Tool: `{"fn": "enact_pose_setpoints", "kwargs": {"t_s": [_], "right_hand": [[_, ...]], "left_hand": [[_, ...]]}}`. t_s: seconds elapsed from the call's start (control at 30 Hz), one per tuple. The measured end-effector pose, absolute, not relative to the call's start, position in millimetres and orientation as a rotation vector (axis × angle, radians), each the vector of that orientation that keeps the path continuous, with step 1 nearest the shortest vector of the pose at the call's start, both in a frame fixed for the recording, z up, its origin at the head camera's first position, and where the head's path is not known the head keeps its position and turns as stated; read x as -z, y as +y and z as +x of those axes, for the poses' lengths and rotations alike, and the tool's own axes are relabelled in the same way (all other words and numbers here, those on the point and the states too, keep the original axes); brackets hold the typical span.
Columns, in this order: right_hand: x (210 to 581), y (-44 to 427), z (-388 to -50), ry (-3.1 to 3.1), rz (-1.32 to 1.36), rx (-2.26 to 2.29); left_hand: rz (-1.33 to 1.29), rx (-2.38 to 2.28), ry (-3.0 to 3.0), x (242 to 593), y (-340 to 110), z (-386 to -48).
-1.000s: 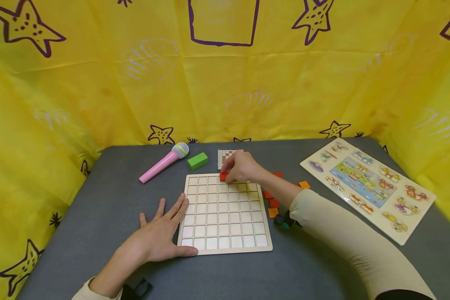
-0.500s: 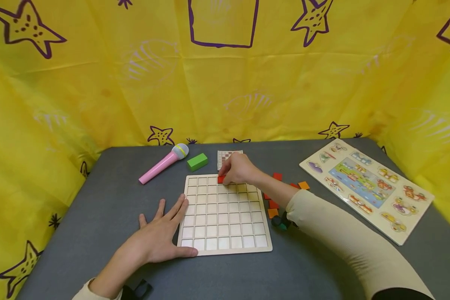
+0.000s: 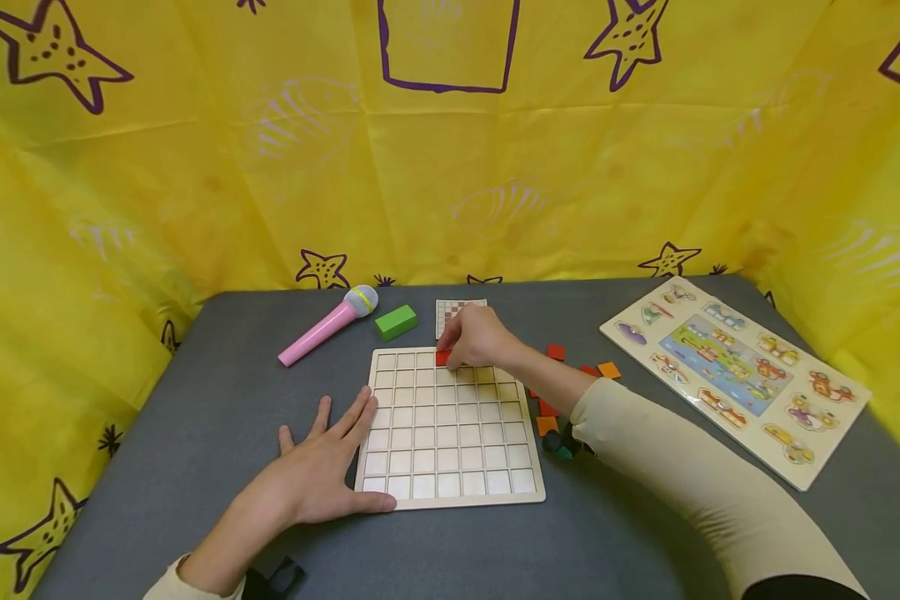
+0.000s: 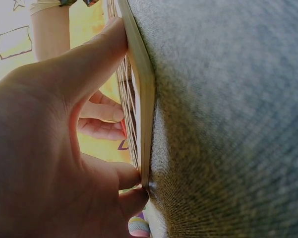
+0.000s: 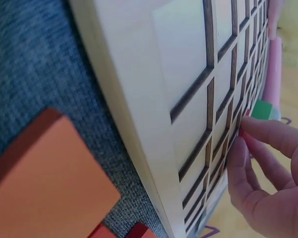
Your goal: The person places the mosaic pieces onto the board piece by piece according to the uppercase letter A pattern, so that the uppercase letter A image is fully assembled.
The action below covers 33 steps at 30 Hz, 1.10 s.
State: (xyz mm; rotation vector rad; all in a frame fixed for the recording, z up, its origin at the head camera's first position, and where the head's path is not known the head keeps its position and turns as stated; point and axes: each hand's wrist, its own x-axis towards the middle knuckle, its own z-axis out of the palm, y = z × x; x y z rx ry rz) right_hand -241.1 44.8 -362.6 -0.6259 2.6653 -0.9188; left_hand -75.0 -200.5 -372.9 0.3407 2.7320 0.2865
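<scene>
The right hand [image 3: 480,336] pinches a red tile [image 3: 442,358] at the far edge of a grid board [image 3: 450,502], a card [image 3: 450,308] just beyond its fingers. Fingers apart, the left hand [image 3: 322,479] touches the board's left edge and near-left corner; bench [image 3: 217,400] stretches away on its outer side. Loose tiles [image 3: 546,426] lie to the right hand's right, a puzzle [image 3: 727,379] well farther out.

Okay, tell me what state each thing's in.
Grid board: flat, mostly bare
Red tile: pinched at board's far edge
Right hand: pinching that tile
Left hand: spread, touching the board
Loose tiles: scattered
Microphone: lying on its side
Green block: lying down
Picture puzzle: flat
Card: partly hidden
</scene>
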Motion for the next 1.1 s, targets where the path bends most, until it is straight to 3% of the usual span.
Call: {"fn": "enact_pose_setpoints", "kwargs": {"t_s": [0.53, 1.1], "right_hand": [[355, 56, -240, 2.572, -0.538, 1.006], [340, 102, -236, 2.496, -0.442, 1.166]], "left_hand": [[0.362, -0.287, 2.741, 372, -200, -72], [0.372, -0.306, 2.749, 373, -201, -72]]}}
